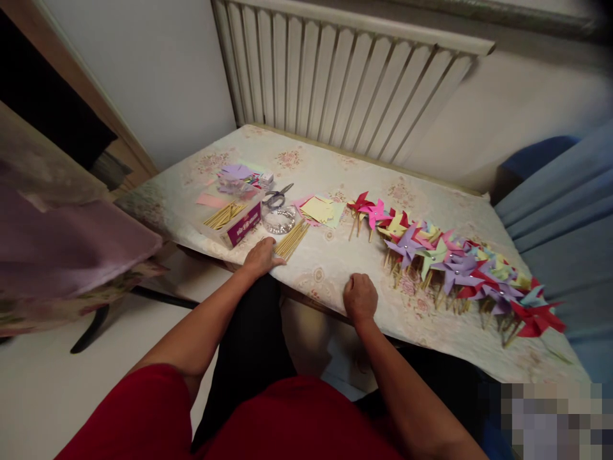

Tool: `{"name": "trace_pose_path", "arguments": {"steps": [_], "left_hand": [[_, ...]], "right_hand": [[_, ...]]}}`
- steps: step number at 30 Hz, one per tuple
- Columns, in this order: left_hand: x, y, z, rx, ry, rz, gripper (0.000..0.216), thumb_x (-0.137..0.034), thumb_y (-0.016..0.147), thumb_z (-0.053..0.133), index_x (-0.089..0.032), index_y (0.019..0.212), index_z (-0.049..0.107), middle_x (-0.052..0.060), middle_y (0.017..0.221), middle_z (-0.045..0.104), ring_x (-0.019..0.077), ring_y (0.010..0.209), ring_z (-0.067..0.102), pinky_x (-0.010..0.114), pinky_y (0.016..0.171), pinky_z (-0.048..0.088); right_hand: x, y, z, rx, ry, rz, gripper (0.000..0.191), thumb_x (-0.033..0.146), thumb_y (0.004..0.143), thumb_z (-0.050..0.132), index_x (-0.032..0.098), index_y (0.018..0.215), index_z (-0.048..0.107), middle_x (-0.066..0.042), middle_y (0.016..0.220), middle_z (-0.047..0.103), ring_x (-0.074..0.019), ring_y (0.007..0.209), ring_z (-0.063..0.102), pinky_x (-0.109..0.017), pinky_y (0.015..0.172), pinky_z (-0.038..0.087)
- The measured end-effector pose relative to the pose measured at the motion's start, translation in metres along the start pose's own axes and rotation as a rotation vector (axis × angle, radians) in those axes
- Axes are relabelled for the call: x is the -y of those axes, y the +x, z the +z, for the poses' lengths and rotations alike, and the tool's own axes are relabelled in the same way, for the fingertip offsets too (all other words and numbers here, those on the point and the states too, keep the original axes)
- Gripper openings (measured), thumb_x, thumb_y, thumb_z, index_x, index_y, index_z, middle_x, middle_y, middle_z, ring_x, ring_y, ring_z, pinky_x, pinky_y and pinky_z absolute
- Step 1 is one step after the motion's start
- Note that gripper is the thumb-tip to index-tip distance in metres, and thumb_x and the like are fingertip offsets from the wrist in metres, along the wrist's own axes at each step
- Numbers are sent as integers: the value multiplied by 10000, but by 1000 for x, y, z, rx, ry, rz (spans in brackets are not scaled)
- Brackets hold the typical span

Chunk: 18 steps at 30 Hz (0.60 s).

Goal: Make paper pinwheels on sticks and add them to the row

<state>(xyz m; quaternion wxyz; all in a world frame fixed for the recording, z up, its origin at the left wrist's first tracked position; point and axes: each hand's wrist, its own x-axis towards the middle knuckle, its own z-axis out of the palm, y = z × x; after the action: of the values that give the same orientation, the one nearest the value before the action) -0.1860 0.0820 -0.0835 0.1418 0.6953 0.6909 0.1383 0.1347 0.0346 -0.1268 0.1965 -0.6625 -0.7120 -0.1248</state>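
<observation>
The left grip point(261, 257) rests at the counter point(330, 255) edge with its thumb standing apart from the fingers; it appears to clamp nothing, though its underside is hidden. Just right of it, by the thumb, lies a loose bundle of sticks point(293, 239); whether skin touches them, I cannot tell. The right grip point(361, 298) is curled into a fist on the same edge, fingers together, and anything inside is out of sight.

Beyond the left grip stand the box point(245, 225) of more sticks and a clear dish point(280, 220) of small shiny bits, with scissors point(276, 199) past the dish. Cut paper point(318, 209) lies between the two grips, farther in. Finished pinwheels point(458, 269) stand in a crowd to the right of the right grip.

The step looks like a pause between pieces, with stick and paper both in reach. Picking up one stick would call for the left grip to separate it from the bundle, and for the right grip to uncurl.
</observation>
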Motion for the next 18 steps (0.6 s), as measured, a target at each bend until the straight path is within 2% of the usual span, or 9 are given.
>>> {"name": "trace_pose_path", "arguments": {"steps": [3,18], "left_hand": [[-3,0,0,1,42,13,665,-540,677,751,-183,1162,469,132,1159,586,290,1093,553,360,864,442],[-10,1,-5,19,103,-19,553,-581,772,645,-195,1128,471,128,1124,603,276,1075,566,349,846,437]], "right_hand": [[1,0,-1,6,1,7,113,158,875,478,182,787,545,-43,785,534,-174,738,448,-306,657,269],[1,0,0,-1,8,1,119,159,884,470,178,802,555,-42,793,525,-173,740,439,-301,653,265]]}}
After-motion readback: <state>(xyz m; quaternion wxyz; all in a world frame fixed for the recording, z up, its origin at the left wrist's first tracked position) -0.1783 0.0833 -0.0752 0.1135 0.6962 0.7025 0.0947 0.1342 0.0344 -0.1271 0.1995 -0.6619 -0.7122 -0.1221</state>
